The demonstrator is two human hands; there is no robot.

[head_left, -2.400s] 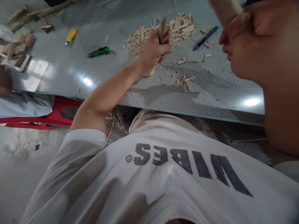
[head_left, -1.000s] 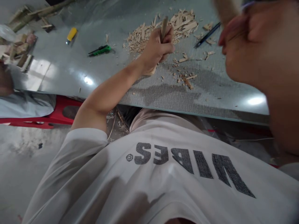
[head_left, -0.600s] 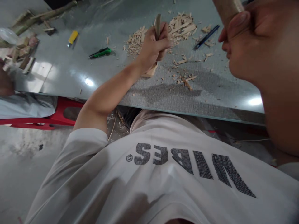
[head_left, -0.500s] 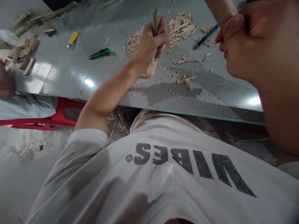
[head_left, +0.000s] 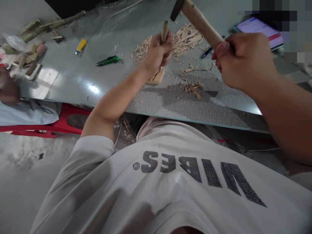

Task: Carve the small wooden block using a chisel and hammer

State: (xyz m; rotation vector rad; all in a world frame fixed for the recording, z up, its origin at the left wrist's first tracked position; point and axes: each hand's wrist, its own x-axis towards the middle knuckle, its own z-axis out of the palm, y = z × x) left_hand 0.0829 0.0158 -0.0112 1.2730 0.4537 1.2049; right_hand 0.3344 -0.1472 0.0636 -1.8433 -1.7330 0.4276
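1. Near the middle of the head view, the left hand (head_left: 158,53) is wrapped around a tool (head_left: 164,31), whose handle sticks up, slightly tilted, out of the fist.
2. Just below that hand, on its near side, a wood block (head_left: 158,77) lies on the bench (head_left: 117,85); the hand covers part of it, so I cannot tell whether the tool's lower end touches it.
3. Right of the left hand, the right hand (head_left: 241,60) is closed around a hammer (head_left: 203,24) held over the bench, its dark head near the tool's top but apart.
4. Beyond the left hand, wood shavings (head_left: 187,39) lie heaped on both sides.
5. Left of the left hand lies a green cutter (head_left: 107,60); farther off, a yellow cutter (head_left: 81,46).
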